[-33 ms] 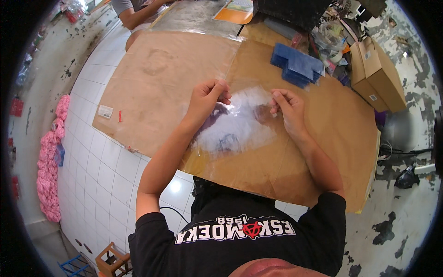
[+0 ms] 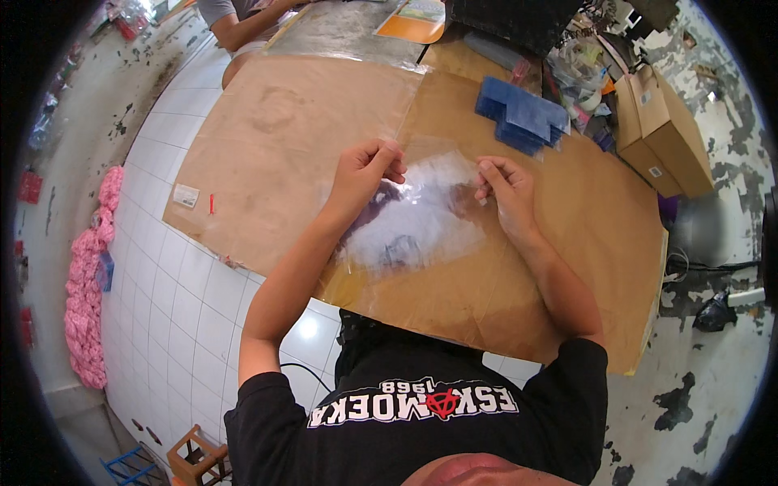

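My left hand (image 2: 366, 170) and my right hand (image 2: 509, 185) are raised over the brown-covered table, fingers closed in a pinch. Between them stretches a clear plastic sheet or bag (image 2: 442, 168), pinched at either side; its outline is hard to follow against what lies below. Beneath and nearer to me is a loose pile of clear plastic pieces (image 2: 421, 231), glossy and overlapping, with a darker patch toward its left. Beyond my right hand rests a stack of blue translucent plastic pieces (image 2: 523, 113).
Brown sheeting (image 2: 275, 138) covers the table. At its left edge lie a white label (image 2: 185, 195) and a small red strip (image 2: 211, 203). Cardboard boxes (image 2: 660, 130) and plastic clutter stand at the right. Another person's arm (image 2: 251, 28) shows at the far left; a pink bundle (image 2: 87, 292) lies beyond the tiles.
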Demonstrator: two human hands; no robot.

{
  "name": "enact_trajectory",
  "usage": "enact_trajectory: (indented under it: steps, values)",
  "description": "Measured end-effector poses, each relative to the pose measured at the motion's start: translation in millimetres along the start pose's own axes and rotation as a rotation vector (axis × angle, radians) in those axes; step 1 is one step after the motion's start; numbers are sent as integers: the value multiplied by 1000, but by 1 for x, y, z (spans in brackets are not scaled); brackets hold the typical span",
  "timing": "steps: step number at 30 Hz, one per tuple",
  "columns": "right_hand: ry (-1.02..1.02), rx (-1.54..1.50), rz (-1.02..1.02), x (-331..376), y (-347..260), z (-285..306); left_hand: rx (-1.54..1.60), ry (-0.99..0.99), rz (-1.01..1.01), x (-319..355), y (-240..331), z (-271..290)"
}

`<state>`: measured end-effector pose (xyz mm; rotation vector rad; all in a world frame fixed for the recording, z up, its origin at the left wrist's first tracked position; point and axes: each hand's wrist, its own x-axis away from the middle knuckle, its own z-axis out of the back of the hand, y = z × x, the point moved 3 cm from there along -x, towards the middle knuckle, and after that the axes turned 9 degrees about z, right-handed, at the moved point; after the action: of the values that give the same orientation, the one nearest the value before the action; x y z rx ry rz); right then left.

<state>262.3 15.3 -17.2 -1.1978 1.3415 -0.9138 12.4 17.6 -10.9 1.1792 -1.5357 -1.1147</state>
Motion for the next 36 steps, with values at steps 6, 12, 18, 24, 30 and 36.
enact_trajectory:
  steps: [6, 12, 18, 24, 30, 36]
  values:
    - [45, -57, -62, -1, 3, 2, -184, -19, 51, -4, 7, -11]
    - [72, -151, -57, -3, 3, 5, -245, -100, 138, -24, 13, -21]
    - [71, -154, -55, -5, 6, 8, -76, -244, 81, -34, -1, -9]
    - [103, -115, -79, -7, 13, 11, 101, -231, 77, -32, -3, -6]
    - [55, -96, -48, -5, 8, 6, 93, -193, 91, -32, -3, -3]
    - [69, -75, -33, -5, 11, 5, 100, -185, 97, -33, -6, 0]
